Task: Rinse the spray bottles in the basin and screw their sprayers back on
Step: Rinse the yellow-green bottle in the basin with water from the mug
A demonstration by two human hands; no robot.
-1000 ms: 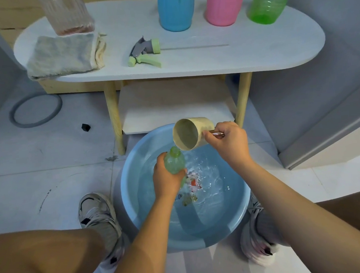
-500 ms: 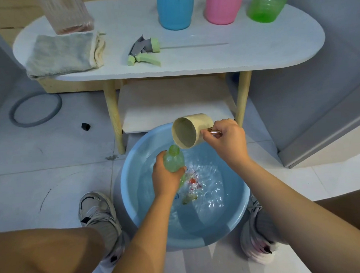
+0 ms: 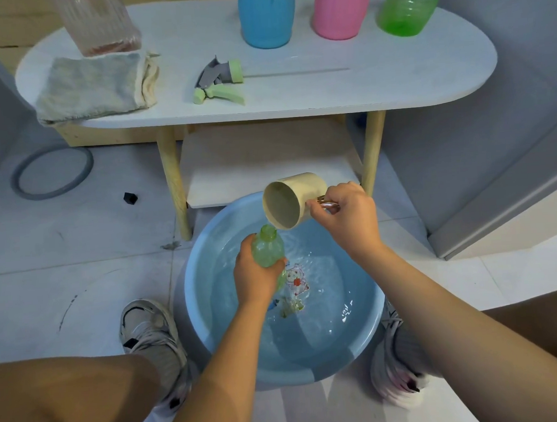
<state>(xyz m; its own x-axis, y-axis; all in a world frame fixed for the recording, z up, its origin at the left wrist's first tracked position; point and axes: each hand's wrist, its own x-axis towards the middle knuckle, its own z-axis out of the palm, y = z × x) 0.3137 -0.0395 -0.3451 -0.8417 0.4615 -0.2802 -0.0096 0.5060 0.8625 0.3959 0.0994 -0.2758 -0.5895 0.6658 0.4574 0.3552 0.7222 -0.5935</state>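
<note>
1. Step in hand: rinsing. Small green bottle (image 3: 268, 251) sits over the blue basin (image 3: 212, 316), neck up and uncapped, at abt 11 o'clock from the basin's centre.
2. Left hand (image 3: 256, 275) wraps the bottle body, grip curled round it from below/behind; the bottom of the bottle is hidden by the hand.
3. Right hand (image 3: 347, 214) pinches the metal handle of the beige cup (image 3: 291, 200). Cup is tipped on its side, mouth toward the viewer, lip just above the bottle neck at 12 o'clock of the bottle. Can't tell if water is running out; inside looks empty.
4. Basin holds water w/ ripples and a cartoon print on the bottom.
5. Sprayer (image 3: 220, 82), green and grey w/ its long tube, lies on the white counter (image 3: 393, 83) up at 12 o'clock, well apart from the bottle. Three bigger bottles stand behind it: blue bottle (image 3: 266, 14), pink bottle (image 3: 339, 8), large green bottle (image 3: 408, 5). Folded cloth (image 3: 95, 86) at the counter's 9 o'clock end.
6. Next, prob.: swirl, then tip the bottle out into the basin, or dip the cup for more. Sprayer goes back on after; needs the right hand free of the cup first.
</note>
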